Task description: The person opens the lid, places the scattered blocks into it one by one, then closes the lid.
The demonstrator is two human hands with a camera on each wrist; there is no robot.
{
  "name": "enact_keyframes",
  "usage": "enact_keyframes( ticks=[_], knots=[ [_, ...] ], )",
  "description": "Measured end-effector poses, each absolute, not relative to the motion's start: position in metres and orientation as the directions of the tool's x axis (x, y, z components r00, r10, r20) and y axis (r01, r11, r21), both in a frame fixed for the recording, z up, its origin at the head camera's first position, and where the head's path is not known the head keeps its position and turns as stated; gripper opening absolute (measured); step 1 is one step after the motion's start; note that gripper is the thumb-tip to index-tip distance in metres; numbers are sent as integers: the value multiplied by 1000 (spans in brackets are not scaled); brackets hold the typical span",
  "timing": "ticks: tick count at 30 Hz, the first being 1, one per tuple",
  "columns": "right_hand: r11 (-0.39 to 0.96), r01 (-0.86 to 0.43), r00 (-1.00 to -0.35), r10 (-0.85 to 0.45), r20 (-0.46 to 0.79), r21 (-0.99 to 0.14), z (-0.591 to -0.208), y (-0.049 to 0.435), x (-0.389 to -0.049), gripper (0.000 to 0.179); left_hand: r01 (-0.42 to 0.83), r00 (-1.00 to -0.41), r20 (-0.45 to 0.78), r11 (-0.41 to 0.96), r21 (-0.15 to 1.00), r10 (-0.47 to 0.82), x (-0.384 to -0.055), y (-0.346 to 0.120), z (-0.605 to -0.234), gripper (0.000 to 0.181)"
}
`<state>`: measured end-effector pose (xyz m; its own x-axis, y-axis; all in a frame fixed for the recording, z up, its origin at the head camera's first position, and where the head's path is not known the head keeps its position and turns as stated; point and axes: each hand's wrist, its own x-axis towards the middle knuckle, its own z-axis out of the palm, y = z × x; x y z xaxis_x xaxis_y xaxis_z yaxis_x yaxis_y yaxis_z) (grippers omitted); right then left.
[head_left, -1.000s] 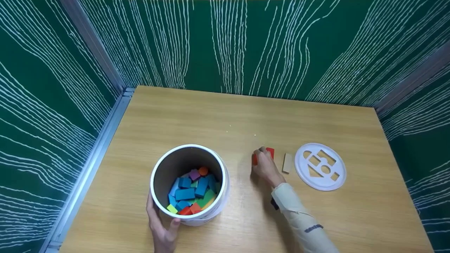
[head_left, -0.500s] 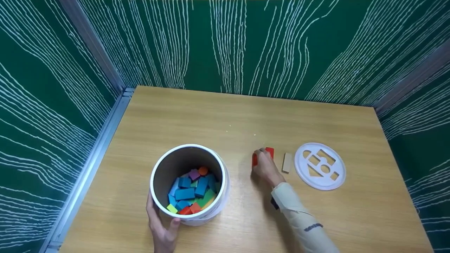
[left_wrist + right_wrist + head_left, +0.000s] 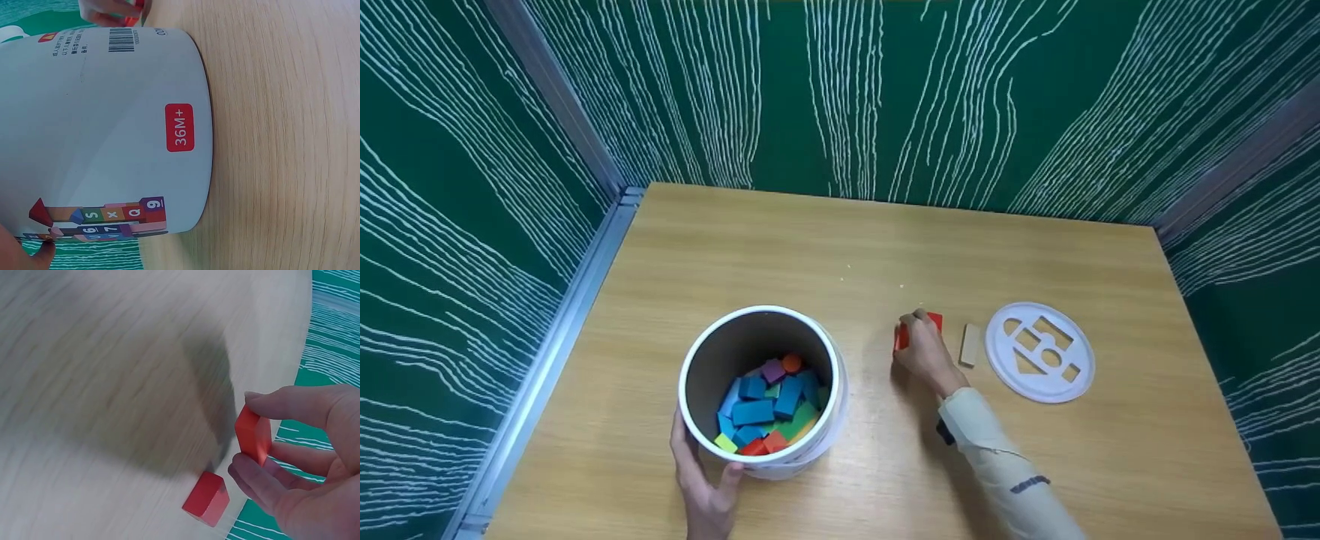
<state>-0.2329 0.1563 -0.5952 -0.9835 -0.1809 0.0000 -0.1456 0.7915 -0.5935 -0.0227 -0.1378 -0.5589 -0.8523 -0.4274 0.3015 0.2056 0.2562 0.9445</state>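
Observation:
My left hand (image 3: 706, 499) holds the near left side of a tall white bucket (image 3: 112, 146), thumb close to the rim and fingers around the wall. Inside lie many coloured blocks (image 3: 754, 412), blue, green, red, orange and purple. To the bucket's right, my right hand (image 3: 926, 352) pinches a red block (image 3: 254, 436) between thumb and fingertips, low over the table. A second red block (image 3: 207, 498) lies on the table right beside it, partly hidden by the fingers in the head view.
A plain wooden block (image 3: 969, 346) lies right of my right hand. Beyond it is a round white lid (image 3: 1039, 388) with cut-out shapes. Green walls with white lines stand behind the wooden table (image 3: 780, 247) and at both sides. Small white specks dot the tabletop.

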Motion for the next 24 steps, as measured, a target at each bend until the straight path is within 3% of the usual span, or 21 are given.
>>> enact_keyframes(
  ticks=[16,24],
  knots=[
    [751,-125,-990,-137,32,-649,-581,159,-225,52,184,-855,284,257,949,-435,-22,-135,-556,88],
    [731,-172,-985,-135,107,-660,-571,161,-221,43,208,-845,309,265,942,-436,-22,-136,-559,85]
  ],
)
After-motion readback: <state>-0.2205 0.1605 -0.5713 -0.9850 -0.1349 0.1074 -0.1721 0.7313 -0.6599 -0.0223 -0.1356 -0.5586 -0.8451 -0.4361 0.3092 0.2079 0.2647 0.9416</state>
